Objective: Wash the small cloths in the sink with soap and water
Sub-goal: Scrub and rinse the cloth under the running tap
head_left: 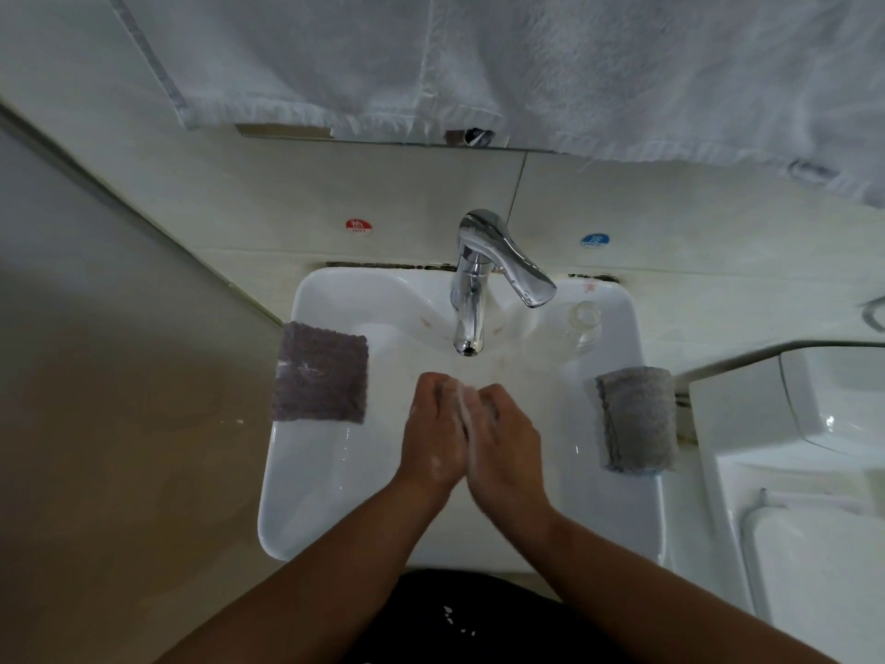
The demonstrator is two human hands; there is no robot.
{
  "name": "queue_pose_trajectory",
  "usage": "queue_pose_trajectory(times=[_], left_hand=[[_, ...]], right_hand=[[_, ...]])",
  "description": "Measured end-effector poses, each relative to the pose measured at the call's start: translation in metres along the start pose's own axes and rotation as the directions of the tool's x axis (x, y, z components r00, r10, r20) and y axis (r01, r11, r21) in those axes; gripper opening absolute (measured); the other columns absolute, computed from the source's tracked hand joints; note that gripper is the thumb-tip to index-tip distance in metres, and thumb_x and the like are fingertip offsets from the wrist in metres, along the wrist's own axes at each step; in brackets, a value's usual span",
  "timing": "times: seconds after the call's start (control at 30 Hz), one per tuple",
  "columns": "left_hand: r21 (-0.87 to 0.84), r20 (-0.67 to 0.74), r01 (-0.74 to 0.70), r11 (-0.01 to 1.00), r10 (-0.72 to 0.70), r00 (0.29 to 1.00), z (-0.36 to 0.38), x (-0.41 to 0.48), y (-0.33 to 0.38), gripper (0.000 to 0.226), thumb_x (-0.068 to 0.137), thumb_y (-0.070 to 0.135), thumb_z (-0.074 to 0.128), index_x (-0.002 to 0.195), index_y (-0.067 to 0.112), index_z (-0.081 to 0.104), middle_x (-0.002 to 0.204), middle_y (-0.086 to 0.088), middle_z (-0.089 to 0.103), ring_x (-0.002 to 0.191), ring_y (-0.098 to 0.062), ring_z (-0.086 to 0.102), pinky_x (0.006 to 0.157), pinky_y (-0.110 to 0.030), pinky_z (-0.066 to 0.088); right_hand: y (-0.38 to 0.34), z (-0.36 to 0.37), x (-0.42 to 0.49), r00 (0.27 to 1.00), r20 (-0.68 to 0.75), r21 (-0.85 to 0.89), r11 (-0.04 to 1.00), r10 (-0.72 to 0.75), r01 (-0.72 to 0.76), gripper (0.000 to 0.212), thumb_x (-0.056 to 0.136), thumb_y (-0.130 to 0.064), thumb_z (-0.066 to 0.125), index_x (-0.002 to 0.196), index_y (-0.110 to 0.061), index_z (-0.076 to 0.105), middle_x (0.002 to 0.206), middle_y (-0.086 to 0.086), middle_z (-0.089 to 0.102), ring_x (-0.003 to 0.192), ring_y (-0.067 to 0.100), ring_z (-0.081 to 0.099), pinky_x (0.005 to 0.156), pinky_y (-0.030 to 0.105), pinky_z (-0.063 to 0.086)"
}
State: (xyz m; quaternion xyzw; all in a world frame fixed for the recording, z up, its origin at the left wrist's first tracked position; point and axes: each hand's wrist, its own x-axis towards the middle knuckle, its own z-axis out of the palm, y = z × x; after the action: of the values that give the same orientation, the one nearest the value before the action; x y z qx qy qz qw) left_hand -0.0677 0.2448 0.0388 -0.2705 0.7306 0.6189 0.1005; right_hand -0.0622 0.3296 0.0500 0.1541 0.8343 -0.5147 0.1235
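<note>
A purple-grey small cloth point(320, 373) lies flat over the left rim of the white sink point(306, 476). A folded grey cloth point(638, 419) is draped over the right rim. My left hand point(433, 436) and my right hand point(503, 443) are pressed palm to palm over the basin, just below the chrome faucet point(471, 299). White lather shows between the palms and on the left hand's knuckles. The palms face each other, so anything between them is hidden. Neither hand touches a cloth.
A clear glass point(585, 318) stands on the back right of the sink beside the faucet lever. White towels point(527, 64) hang above. Hot point(359, 226) and cold point(595, 240) stickers mark the wall. A white toilet point(809, 472) stands at the right.
</note>
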Motion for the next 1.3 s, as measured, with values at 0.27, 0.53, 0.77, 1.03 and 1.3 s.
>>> queue_pose_trajectory(times=[0.27,0.53,0.77,1.03,1.3], left_hand=[[-0.017,0.101,-0.081,0.997,0.082,0.991,0.005,-0.015,0.007,0.018,0.105,0.030,0.045,0.090,0.022,0.050,0.069,0.003,0.057,0.058,-0.019,0.052,0.052,-0.039,0.044],[-0.099,0.063,-0.025,0.995,0.031,0.998,0.005,-0.018,0.004,0.019,0.105,0.024,0.048,0.088,0.015,0.052,0.077,-0.012,0.060,0.065,-0.026,0.054,0.056,-0.038,0.046],[-0.098,-0.029,0.053,0.994,-0.056,0.998,-0.002,0.004,0.001,0.012,0.101,0.020,0.051,0.090,0.022,0.054,0.087,-0.001,0.066,0.080,-0.019,0.062,0.074,-0.041,0.052],[-0.108,-0.027,-0.038,0.993,0.035,0.999,-0.001,0.002,0.007,0.014,0.102,0.022,0.049,0.089,0.019,0.054,0.079,0.002,0.063,0.074,-0.017,0.059,0.068,-0.038,0.050],[-0.050,0.119,-0.088,0.995,0.094,0.988,-0.001,-0.015,0.008,0.021,0.102,0.032,0.046,0.086,0.019,0.051,0.072,0.003,0.057,0.063,-0.016,0.052,0.059,-0.041,0.045]], right_hand=[[0.009,-0.003,0.041,0.994,-0.052,-0.094,0.991,0.095,-0.099,0.031,0.100,-0.035,0.050,0.074,-0.021,0.058,0.070,-0.010,0.059,0.067,0.001,0.057,0.064,0.028,0.034],[0.003,-0.002,0.031,0.992,-0.121,0.003,0.999,0.041,-0.041,0.020,0.101,-0.029,0.056,0.083,-0.021,0.055,0.075,-0.008,0.063,0.071,0.001,0.060,0.065,0.019,0.039],[-0.002,0.004,-0.004,0.990,-0.046,-0.063,0.990,-0.132,0.129,0.012,0.099,-0.022,0.059,0.089,-0.023,0.053,0.069,-0.012,0.057,0.065,-0.002,0.056,0.059,0.013,0.036],[-0.005,0.000,0.003,0.989,-0.072,-0.005,0.992,-0.125,0.125,0.014,0.100,-0.026,0.058,0.087,-0.022,0.054,0.069,-0.012,0.059,0.070,-0.002,0.059,0.059,0.013,0.037],[0.003,-0.006,0.028,0.992,-0.124,0.035,0.999,-0.009,0.013,0.024,0.101,-0.033,0.057,0.085,-0.015,0.057,0.070,-0.006,0.063,0.069,0.001,0.059,0.063,0.025,0.037]])
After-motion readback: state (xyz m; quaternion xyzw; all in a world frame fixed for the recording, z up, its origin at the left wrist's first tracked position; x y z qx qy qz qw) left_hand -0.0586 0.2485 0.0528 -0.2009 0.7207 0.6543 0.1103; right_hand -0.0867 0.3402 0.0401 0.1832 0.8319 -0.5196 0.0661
